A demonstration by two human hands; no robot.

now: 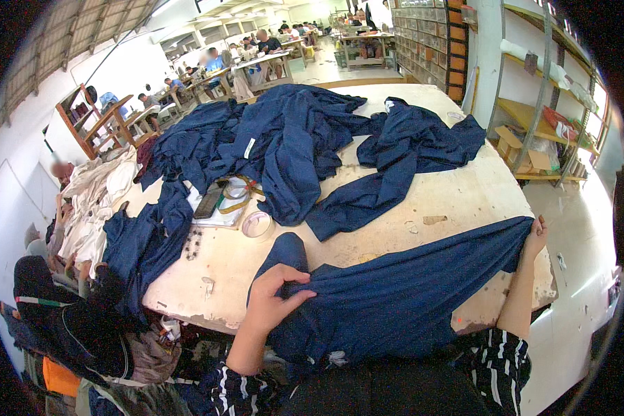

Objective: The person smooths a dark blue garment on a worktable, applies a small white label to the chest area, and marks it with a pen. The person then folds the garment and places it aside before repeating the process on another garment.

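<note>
1. We have the navy garment point(395, 291) across the lower middle of the frame, drawn out in a slanting span that rises to the right; its lower part hangs over the near edge of the table point(464, 201).
2. Our right hand point(538, 232), at the right of the frame, pinches the upper corner of the cloth; the grip looks narrow and closed on the fabric.
3. Our left hand point(274, 295), lower centre, curls thumb and forefinger toward each other at the cloth's left end; a small gap shows, and we cannot tell whether fabric is caught between the tips.
4. We judge the cloth soft, light and limp, not fragile; it probably sags or folds wherever it lacks support, so we do best to hold it by edges or seams, at opposite ends.
5. We see the navy pile point(284, 132) at upper centre; a tape roll point(258, 225) lies below it.
</note>
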